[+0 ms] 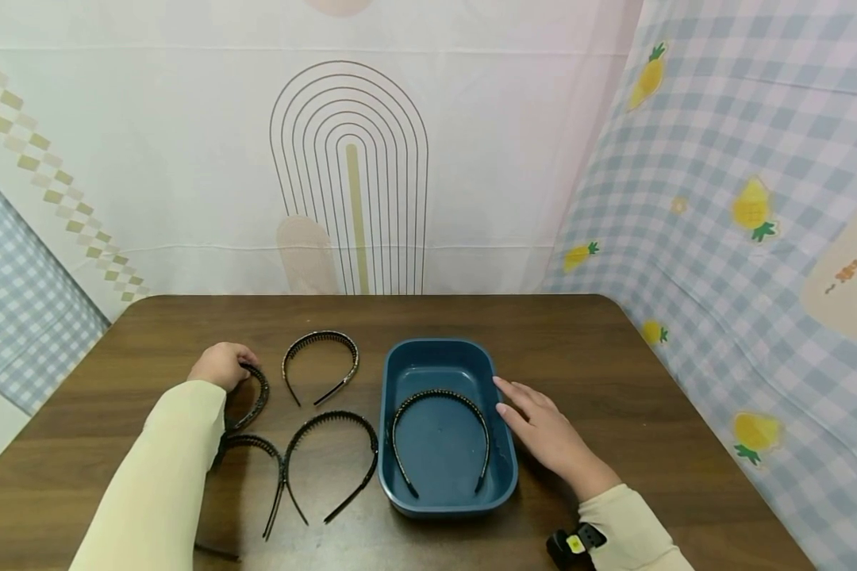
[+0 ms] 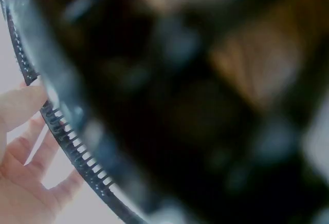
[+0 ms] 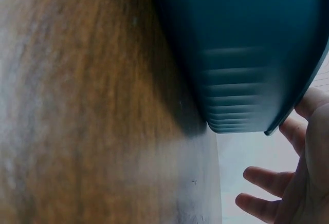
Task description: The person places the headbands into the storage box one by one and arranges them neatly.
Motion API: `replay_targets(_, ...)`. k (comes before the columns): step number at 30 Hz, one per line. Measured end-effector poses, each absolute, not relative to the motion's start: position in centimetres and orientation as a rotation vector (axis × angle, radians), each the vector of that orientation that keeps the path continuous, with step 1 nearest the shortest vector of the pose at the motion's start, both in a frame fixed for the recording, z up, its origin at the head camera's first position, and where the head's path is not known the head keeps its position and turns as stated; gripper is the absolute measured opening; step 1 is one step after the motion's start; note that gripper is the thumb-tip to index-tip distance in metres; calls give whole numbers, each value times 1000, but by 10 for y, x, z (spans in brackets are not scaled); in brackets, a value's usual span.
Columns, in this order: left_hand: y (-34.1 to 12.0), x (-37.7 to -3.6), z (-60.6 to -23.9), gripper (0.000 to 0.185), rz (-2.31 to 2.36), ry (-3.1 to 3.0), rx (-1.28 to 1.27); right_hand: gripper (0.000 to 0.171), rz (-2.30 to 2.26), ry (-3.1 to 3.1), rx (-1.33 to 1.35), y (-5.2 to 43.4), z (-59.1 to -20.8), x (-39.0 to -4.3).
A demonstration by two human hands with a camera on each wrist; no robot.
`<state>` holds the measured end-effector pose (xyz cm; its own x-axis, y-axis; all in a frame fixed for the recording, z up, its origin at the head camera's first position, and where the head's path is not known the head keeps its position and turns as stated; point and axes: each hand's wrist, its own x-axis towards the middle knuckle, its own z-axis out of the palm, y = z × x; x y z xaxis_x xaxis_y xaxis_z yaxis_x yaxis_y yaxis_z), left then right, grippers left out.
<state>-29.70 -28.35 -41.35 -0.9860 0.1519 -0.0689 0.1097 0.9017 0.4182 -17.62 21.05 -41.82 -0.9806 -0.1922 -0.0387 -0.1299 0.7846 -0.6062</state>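
Curling round the top of a black toothed headband at the left of the head frame, your left hand has its fingers closed on the band; the left wrist view shows the comb teeth running just past the fingertips. That headband lies on the brown table, left of centre. Your right hand rests flat with fingers straight and slightly apart, its thumb side against the right wall of the blue tray; the right wrist view shows the tray's outer wall close to the fingers. Inside the tray, a black headband with a beaded edge lies with its ends toward the bottom of the frame. Three more headbands lie on the table: one above centre-left, one just left of the tray, and one partly under your left sleeve.
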Motion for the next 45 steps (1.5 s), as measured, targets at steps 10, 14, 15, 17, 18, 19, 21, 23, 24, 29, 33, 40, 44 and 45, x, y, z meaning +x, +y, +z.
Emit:
replay_targets(10, -291, -293, -405, 16, 619, 2977, 229, 62, -964, 2871, -266, 211, -418, -177)
replay_targets(14, -293, -291, -401, 15, 620, 2980, 195, 61, -958, 2875, -263, 211, -418, -177)
replay_targets(15, -293, -291, -400, 15, 619, 2982, 188, 61, -955, 2876, -262, 211, -418, -177)
replay_targets(17, -294, -290, -398, 15, 623, 2989, 180, 61, -952, 2877, -261, 211, -418, -177)
replay_targets(18, -295, -290, -397, 15, 623, 2994, 184, 61, -951, 2877, -260, 211, -418, -177)
replay_targets(19, -296, -290, -396, 16, 626, 3001, 187, 62, -951, 2876, -260, 211, -418, -176)
replay_targets(21, -298, -291, -394, 16, 618, 3022, 205, 62, -952, 2874, -260, 211, -418, -177)
replay_targets(23, -300, -292, -392, 17, 620, 3031, 216, 62, -952, 2876, -261, 211, -418, -177)
replay_targets(24, -301, -292, -390, 17, 620, 3029, 219, 62, -951, 2878, -261, 211, -418, -177)
replay_targets(29, -305, -292, -379, 17, 634, 3021, 203, 62, -943, 2884, -264, 212, -419, -177)
replay_targets(33, -306, -292, -371, 15, 638, 3036, 189, 62, -944, 2886, -265, 212, -418, -177)
replay_targets(40, -306, -289, -359, 16, 646, 3081, 152, 61, -941, 2885, -266, 212, -418, -177)
replay_targets(44, -307, -289, -354, 17, 639, 3095, 157, 62, -943, 2884, -268, 212, -418, -176)
replay_targets(45, -308, -289, -353, 17, 644, 3097, 156, 62, -944, 2884, -269, 212, -418, -176)
